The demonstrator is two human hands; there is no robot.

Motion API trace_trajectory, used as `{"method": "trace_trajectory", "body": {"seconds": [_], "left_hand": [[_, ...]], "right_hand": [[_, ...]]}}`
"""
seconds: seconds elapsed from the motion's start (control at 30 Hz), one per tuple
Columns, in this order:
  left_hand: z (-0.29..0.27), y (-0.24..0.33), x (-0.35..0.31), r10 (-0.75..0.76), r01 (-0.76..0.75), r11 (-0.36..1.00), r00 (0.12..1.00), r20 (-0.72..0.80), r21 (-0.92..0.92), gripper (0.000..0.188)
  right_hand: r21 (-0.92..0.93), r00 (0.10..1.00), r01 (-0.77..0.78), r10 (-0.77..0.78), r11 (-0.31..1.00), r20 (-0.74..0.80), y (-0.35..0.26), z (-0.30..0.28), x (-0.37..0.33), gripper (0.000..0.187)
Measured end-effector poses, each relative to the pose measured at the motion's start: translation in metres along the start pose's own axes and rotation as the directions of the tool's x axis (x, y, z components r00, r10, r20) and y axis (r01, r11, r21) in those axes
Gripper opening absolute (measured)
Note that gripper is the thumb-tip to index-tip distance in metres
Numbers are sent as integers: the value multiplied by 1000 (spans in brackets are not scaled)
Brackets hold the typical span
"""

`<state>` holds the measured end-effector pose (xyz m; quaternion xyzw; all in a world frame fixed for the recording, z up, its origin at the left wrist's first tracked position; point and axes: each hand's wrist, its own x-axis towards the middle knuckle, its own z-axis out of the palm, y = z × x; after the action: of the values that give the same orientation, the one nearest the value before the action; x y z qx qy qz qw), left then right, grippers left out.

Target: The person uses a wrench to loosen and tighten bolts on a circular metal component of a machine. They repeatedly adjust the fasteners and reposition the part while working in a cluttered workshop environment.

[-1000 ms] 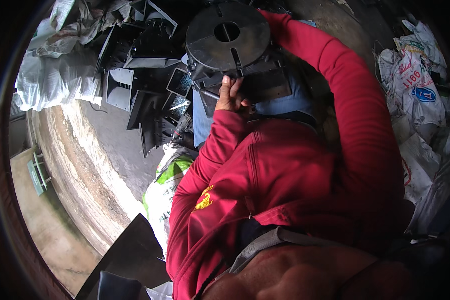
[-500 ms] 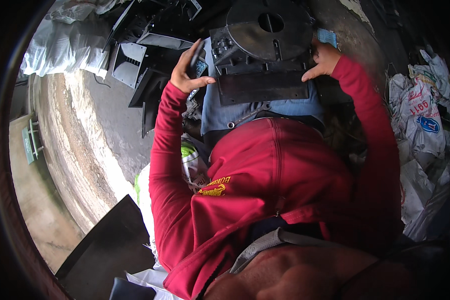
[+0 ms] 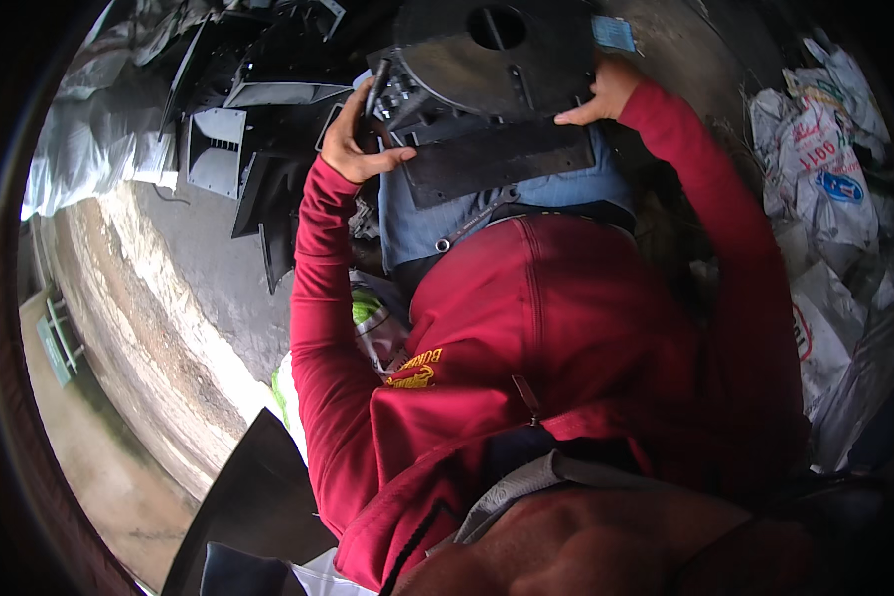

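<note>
A black metal assembly (image 3: 551,154) rests over my thighs. It has a round disc (image 3: 447,60) with a central hole on top and a long flat plate along its near side. My left hand (image 3: 353,144) grips its left side, the thumb at the plate's near corner. Beside those fingers a dark bar shows, and I cannot make out what it is. On the right side my right hand (image 3: 611,91) holds the edge, thumb on top and fingers mostly hidden. Several bolts (image 3: 397,97) cluster near the left hand. A combination wrench (image 3: 475,220) lies across my lap.
Black metal brackets (image 3: 258,159) and a grey bracket (image 3: 216,149) are piled at the left. Clear plastic wrapping (image 3: 109,129) lies beyond them. White plastic bags (image 3: 815,169) heap up at the right. A small blue packet (image 3: 614,33) is on the floor; a dark panel (image 3: 258,497) stands lower left.
The assembly and both hands appear shifted left and slightly up in the picture, along with the whole scene. The assembly has tilted a little, and my right thumb now lies nearer the disc.
</note>
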<state>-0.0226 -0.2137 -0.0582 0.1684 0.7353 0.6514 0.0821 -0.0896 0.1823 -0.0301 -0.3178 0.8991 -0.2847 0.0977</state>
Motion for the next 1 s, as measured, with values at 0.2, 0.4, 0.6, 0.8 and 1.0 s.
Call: {"method": "trace_trajectory", "body": {"seconds": [0.2, 0.4, 0.6, 0.8, 1.0], "left_hand": [[18, 31, -53, 0, -16, 1000, 845, -534, -24, 48], [114, 58, -74, 93, -70, 822, 996, -12, 565, 25], [128, 70, -57, 317, -206, 740, 946, -62, 641, 19], [136, 113, -41, 298, -193, 752, 952, -64, 631, 30], [126, 103, -47, 224, -184, 707, 974, 30, 683, 29]], "right_hand": [[913, 896, -334, 381, 235, 229, -26, -35, -70, 43], [761, 829, -325, 218, -562, 515, -109, 17, -67, 65], [676, 881, -273, 104, -685, 462, -131, 34, -48, 74], [655, 844, -411, 9, -634, 537, -150, 52, -37, 79], [577, 761, -506, -17, -641, 649, -163, 58, -24, 71]]}}
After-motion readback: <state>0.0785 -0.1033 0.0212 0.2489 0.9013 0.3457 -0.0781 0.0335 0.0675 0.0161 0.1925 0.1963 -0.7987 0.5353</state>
